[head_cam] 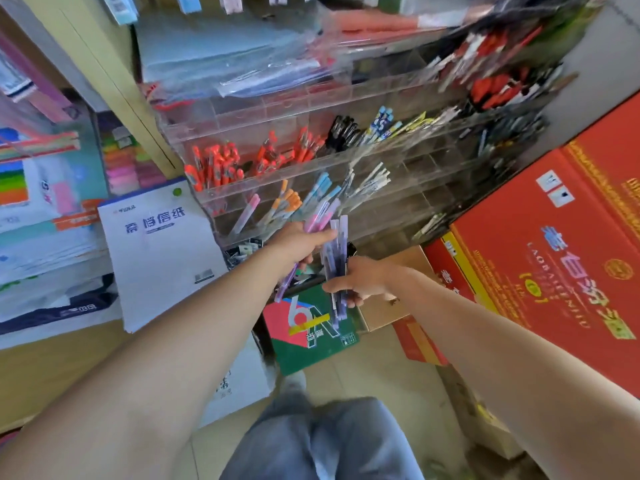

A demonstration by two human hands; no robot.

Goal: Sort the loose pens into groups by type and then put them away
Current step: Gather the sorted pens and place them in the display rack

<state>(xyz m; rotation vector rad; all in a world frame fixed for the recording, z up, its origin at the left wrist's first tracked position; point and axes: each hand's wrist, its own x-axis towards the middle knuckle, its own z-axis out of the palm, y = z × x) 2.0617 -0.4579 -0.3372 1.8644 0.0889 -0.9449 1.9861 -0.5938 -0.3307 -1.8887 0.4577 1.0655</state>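
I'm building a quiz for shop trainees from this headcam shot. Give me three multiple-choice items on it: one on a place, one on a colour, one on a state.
1. Where does the big red cardboard box sit?
A. to the person's right
B. to the person's left
C. on top of the rack

2. What colour are the pens bunched in the far-left compartments of the clear acrylic pen rack's middle row?
A. green
B. orange-red
C. white

3. What is the right hand doing?
A. hanging empty
B. resting flat on the box
C. gripping a bundle of lilac pens

Key: 1 A, the box fills the right edge. 2 B, orange-red pens stand there. 3 C, fingers wrap the bundle.
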